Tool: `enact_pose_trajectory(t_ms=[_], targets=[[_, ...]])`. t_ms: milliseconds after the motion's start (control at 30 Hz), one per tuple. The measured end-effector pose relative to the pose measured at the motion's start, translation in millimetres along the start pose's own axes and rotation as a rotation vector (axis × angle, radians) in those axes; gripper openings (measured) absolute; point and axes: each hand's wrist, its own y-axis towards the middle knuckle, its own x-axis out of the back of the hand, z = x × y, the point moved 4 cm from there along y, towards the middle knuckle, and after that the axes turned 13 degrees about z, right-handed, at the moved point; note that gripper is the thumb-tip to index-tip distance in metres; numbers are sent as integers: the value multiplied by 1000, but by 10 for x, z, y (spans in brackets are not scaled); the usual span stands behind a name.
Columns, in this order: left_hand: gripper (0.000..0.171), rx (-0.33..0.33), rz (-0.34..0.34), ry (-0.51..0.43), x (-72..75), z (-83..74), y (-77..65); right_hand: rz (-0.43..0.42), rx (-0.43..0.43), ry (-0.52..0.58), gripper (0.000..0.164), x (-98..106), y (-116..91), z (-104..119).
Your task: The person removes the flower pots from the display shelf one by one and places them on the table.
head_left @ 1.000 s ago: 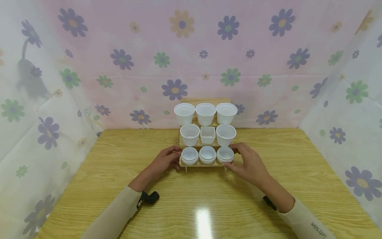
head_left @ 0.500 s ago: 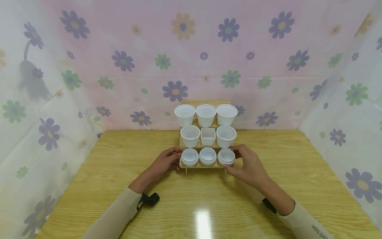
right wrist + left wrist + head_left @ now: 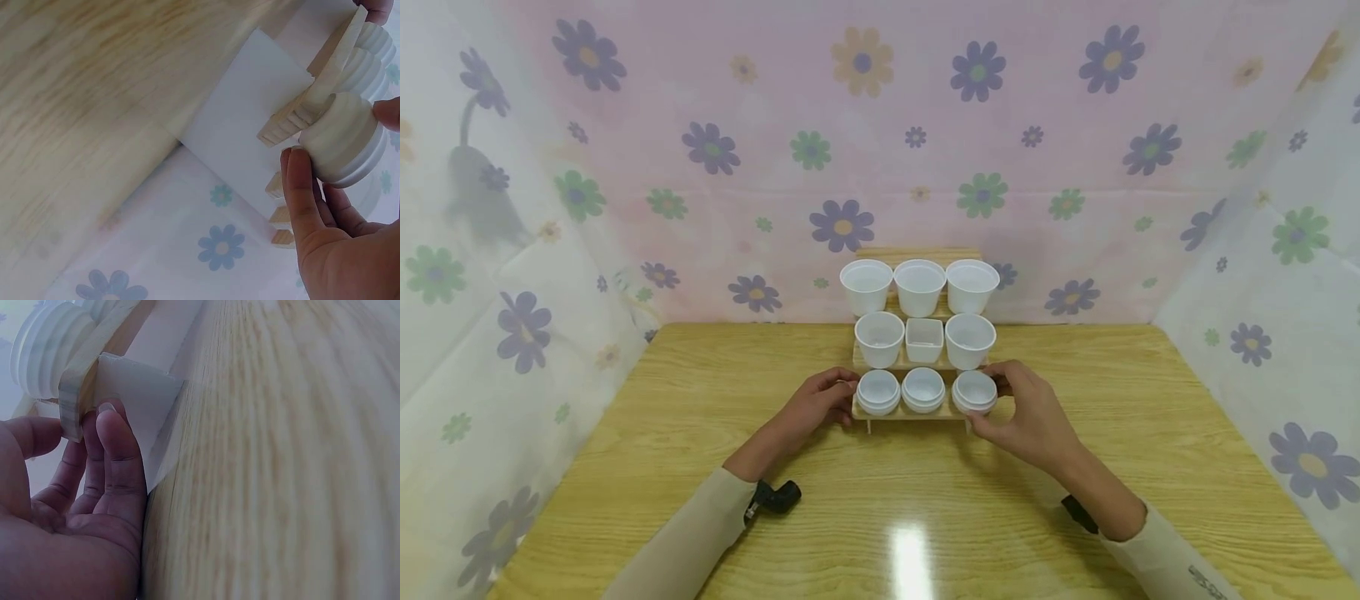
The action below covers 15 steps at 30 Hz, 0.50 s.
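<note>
A three-tier wooden stand with white side panels holds three rows of white cups. My right hand pinches the right-hand round cup of the front row between thumb and fingers. In the right wrist view this cup overhangs the end of the wooden shelf. My left hand grips the left end of the front shelf, thumb on one face and fingertips on the other. The middle cup and left cup of that row stand side by side.
The middle row has a square cup between two round cups. Larger round cups fill the back row. The stand is on a wood-grain table, near a flowered cloth backdrop.
My right hand has shifted the front right cup slightly to the right, widening the gap to the middle cup. The left hand keeps its place at the shelf end.
</note>
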Motion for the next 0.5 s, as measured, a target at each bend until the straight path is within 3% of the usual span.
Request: enact_pose_trajectory(t_ms=[500], targets=[[32,6,-1,13,-2,-23,-10,-4,-31,-27,60,96,-15,98]])
